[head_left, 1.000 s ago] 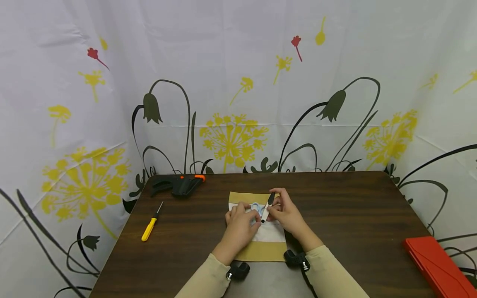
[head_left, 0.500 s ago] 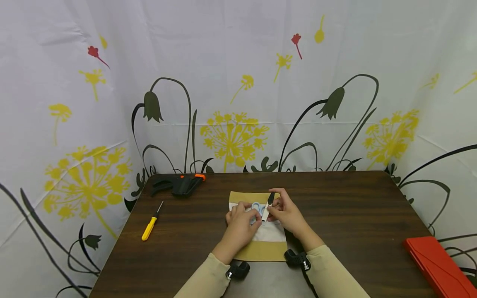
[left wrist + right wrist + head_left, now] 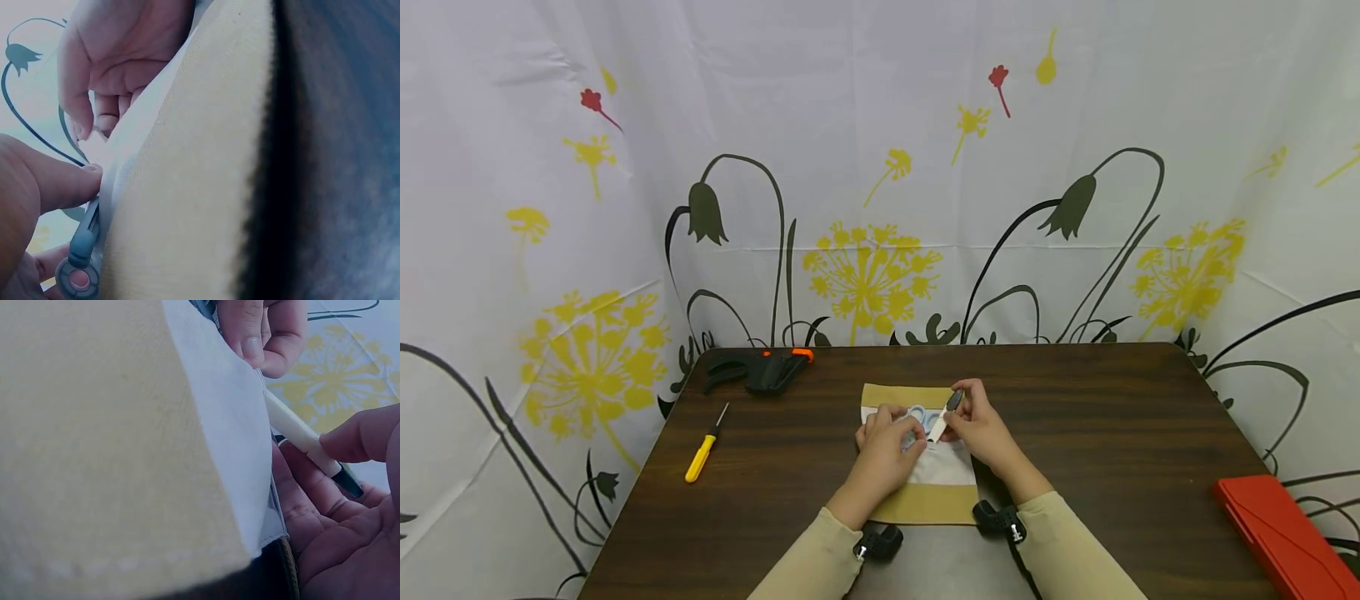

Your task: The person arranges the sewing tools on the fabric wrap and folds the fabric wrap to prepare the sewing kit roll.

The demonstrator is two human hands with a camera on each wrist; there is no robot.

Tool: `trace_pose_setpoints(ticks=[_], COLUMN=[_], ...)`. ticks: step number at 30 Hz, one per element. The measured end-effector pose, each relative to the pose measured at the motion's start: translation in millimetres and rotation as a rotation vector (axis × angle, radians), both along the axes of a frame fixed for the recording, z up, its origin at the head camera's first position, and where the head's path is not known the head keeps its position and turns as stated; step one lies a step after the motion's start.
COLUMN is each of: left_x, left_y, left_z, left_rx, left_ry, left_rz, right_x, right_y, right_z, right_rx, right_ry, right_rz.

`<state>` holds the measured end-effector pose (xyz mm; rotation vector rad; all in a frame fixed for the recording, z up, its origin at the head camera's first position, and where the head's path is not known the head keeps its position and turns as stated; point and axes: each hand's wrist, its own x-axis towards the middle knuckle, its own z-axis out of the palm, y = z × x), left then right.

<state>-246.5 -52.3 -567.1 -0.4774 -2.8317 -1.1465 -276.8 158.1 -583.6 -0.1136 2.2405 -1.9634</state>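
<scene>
A tan-and-white cloth pouch (image 3: 940,502) lies on the table under both hands. My left hand (image 3: 883,454) pinches the upper edge of its white pocket between thumb and fingers. Light blue scissor handles (image 3: 917,413) stick out of the pocket between the hands. In the left wrist view, a grey-blue piece with a round hole (image 3: 81,259) sits beside my left fingers. My right hand (image 3: 981,429) pinches a white pen (image 3: 300,428) with a dark cap, tilted, cap end up. The pen's lower end is at the pocket's edge, its tip hidden by the cloth in the right wrist view.
A yellow-handled screwdriver (image 3: 702,457) lies on the left of the dark wooden table (image 3: 1097,450). Behind it is a black clamp (image 3: 763,371) with orange parts. A red case (image 3: 1288,533) lies at the right edge. A grey surface (image 3: 943,562) lies in front of the pouch.
The pen has tilted further, its cap end swinging right, and its dark lower tip shows less. The right hand shifted slightly right; the left hand keeps its hold on the pouch.
</scene>
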Motion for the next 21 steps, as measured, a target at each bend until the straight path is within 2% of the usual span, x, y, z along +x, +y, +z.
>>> trace_pose_setpoints(ticks=[6, 12, 17, 21], left_x=[0.2, 0.1, -0.6, -0.3], left_y=[0.4, 0.9, 1.6, 1.9], left_z=[0.2, 1.8, 3.3, 4.2], left_rx=[-0.027, -0.053, -0.066, -0.070], left_ry=[0.015, 0.002, -0.022, -0.021], left_rz=[-0.002, -0.003, 0.001, 0.000], right_x=[0.4, -0.6, -0.9, -1.8], right_y=[1.3, 1.5, 1.5, 2.1], right_z=[0.3, -0.4, 1.2, 1.5], right_rx=[0.103, 0.125, 0.150, 0.142], right_ry=[0.065, 0.096, 0.081, 0.022], right_rz=[0.031, 0.054, 0.042, 0.016])
